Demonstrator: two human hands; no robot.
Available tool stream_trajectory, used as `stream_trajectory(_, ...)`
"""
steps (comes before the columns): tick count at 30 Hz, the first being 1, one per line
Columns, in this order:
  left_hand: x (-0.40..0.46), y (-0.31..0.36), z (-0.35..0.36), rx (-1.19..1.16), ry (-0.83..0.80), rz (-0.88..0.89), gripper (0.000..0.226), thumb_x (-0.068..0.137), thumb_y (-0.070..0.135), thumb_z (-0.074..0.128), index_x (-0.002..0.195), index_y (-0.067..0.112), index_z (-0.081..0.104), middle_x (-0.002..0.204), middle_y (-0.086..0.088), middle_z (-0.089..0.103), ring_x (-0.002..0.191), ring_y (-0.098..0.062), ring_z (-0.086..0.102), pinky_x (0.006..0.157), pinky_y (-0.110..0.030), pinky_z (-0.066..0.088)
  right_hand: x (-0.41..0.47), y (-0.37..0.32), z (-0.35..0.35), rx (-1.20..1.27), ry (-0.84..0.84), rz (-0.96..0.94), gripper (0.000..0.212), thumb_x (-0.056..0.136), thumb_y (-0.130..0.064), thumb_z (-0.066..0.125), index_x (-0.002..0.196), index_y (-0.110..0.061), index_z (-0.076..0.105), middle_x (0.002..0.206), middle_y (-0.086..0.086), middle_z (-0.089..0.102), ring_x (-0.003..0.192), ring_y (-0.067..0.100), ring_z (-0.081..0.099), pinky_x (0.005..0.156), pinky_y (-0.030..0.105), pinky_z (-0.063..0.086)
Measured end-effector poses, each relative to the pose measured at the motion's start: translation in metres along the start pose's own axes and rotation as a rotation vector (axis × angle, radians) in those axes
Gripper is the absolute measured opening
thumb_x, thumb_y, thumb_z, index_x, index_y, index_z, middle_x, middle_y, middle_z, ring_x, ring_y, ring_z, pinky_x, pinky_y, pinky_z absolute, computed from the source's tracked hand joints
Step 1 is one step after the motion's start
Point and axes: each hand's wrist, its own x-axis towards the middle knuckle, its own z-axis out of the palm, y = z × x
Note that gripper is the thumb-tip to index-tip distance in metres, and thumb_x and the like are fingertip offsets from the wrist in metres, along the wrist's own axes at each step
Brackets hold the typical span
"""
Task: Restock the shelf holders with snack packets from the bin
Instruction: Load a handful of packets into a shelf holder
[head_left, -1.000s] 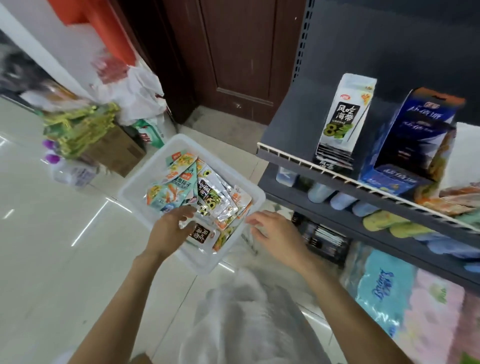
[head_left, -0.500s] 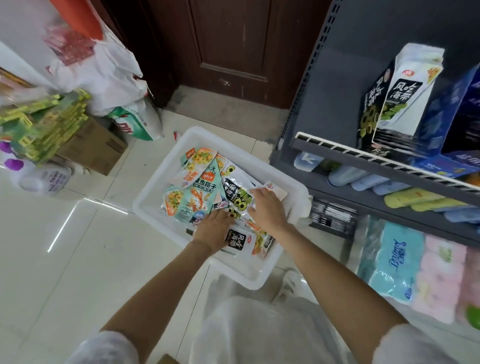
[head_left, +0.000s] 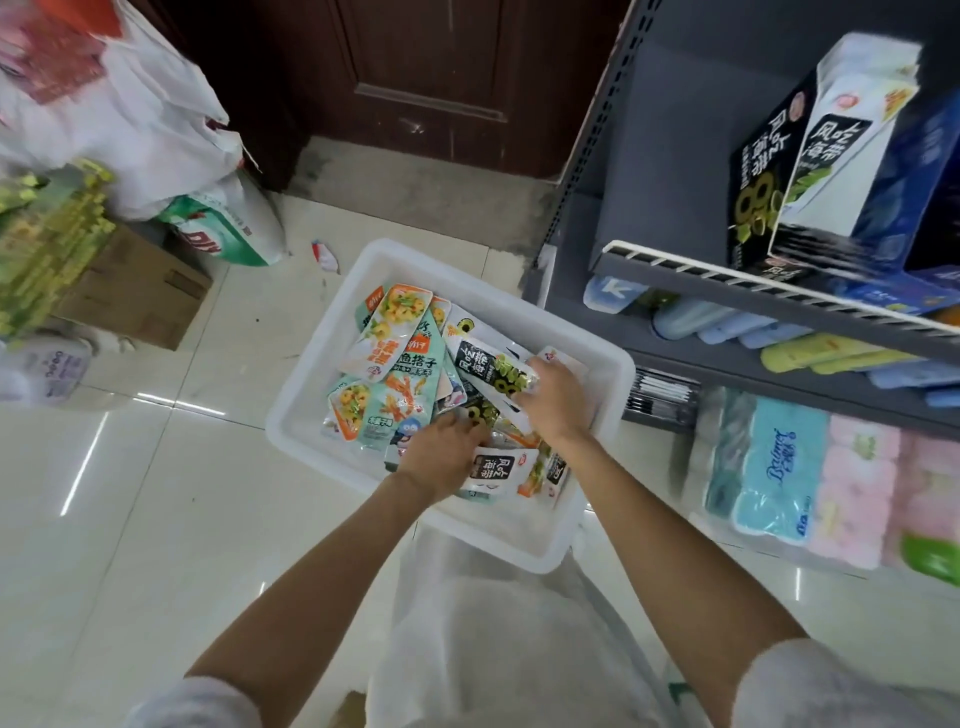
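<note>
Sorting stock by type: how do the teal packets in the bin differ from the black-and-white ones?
The teal packets lie at the white bin's left side, untouched; the black-and-white packets lie to the right, under both hands. The teal packets show orange and yellow snack pictures; the black-and-white packets carry bold lettering with green. Both are flat pouches piled loosely in the bin.

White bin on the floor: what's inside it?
The white bin holds a loose pile of snack packets, teal-orange and black-white ones. Both hands, left and right, reach into it, covering packets below; the bottom is mostly hidden.
</note>
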Motion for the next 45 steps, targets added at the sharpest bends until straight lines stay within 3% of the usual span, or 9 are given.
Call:
stream_trajectory(5,-0.001,-0.002,-0.016,-0.537,0.057,-0.076,0.027,0.094,0.022,0.054,0.121,0.018,0.057,0.112,-0.003,0.062,0.1,-0.024,0.061,0.078,-0.026,0.048,-0.042,0.006,-0.057,0.319,0.213,0.068,0.026,0.088,-0.022,0.065,0.111,-0.012,0.058,0.098,0.0,0.066,0.082,0.014,0.059,0.066,0.026,0.044)
stream_trajectory(9,-0.003,-0.003,-0.035,-1.132,0.115,-0.324,0.033,0.087,0.025,0.067,0.115,0.011,0.06,0.109,-0.007,0.067,0.1,-0.027,0.063,0.089,-0.039,0.048,-0.07,0.017,-0.083,0.639,0.247,0.132,0.028,0.09,-0.013,0.06,0.118,-0.013,0.054,0.099,-0.002,0.063,0.079,0.015,0.063,0.062,0.032,0.055)
stream_trajectory(15,-0.011,0.003,-0.062,-1.461,0.201,-0.336,0.034,0.086,0.007,0.066,0.115,0.02,0.054,0.112,-0.002,0.067,0.104,-0.023,0.064,0.084,-0.035,0.054,-0.093,0.024,-0.094,0.724,0.318,0.079,0.039,0.083,-0.004,0.068,0.105,-0.032,0.05,0.095,-0.019,0.063,0.079,-0.011,0.06,0.067,0.013,0.048)
stream_trajectory(23,-0.021,0.024,-0.09,-0.806,0.927,0.417,0.038,0.071,-0.019,0.066,0.085,0.016,0.066,0.099,0.005,0.066,0.109,-0.021,0.061,0.099,-0.033,0.043,-0.11,0.036,-0.113,0.708,0.427,-0.003,0.044,0.085,0.003,0.062,0.096,-0.039,0.055,0.089,-0.021,0.065,0.079,-0.008,0.059,0.072,0.017,0.048)
stream_trajectory(30,-0.014,0.047,-0.103,-0.517,1.113,0.473,0.026,0.077,-0.004,0.06,0.088,0.02,0.065,0.097,0.002,0.059,0.098,-0.022,0.056,0.095,-0.025,0.04,-0.118,0.056,-0.13,0.73,0.483,0.016,0.044,0.085,-0.001,0.064,0.096,-0.041,0.051,0.091,-0.02,0.062,0.077,-0.008,0.06,0.067,0.016,0.049)
stream_trajectory(34,-0.01,0.071,-0.106,-0.511,1.037,0.316,0.029,0.077,0.0,0.064,0.094,0.024,0.062,0.093,0.003,0.057,0.09,-0.011,0.054,0.08,-0.018,0.043,-0.115,0.074,-0.15,0.88,0.508,0.07,0.041,0.084,0.001,0.065,0.095,-0.035,0.048,0.09,-0.016,0.063,0.077,-0.002,0.063,0.067,0.02,0.052)
stream_trajectory(38,-0.009,0.12,-0.113,-1.084,0.766,-0.023,0.033,0.089,0.011,0.058,0.107,0.037,0.048,0.103,0.013,0.06,0.092,0.006,0.06,0.07,-0.016,0.052,-0.11,0.1,-0.182,1.049,0.484,0.041,0.02,0.09,-0.005,0.06,0.103,-0.02,0.059,0.09,-0.012,0.068,0.078,-0.001,0.064,0.062,0.012,0.049)
stream_trajectory(41,0.005,0.146,-0.113,-1.499,0.631,-0.121,0.041,0.087,0.005,0.048,0.124,0.022,0.052,0.113,0.005,0.066,0.105,-0.01,0.061,0.086,-0.026,0.051,-0.102,0.13,-0.212,1.078,0.451,0.009,0.015,0.092,-0.014,0.059,0.099,-0.026,0.065,0.09,-0.011,0.07,0.086,0.009,0.062,0.074,0.026,0.05)
stream_trajectory(45,0.028,0.202,-0.126,-1.776,0.551,-0.143,0.055,0.069,0.017,0.057,0.122,0.003,0.049,0.087,0.004,0.065,0.076,-0.009,0.062,0.069,-0.021,0.051,-0.093,0.167,-0.258,1.111,0.418,-0.029,0.02,0.093,-0.01,0.057,0.094,-0.029,0.064,0.086,-0.012,0.066,0.079,0.006,0.058,0.059,0.021,0.048)
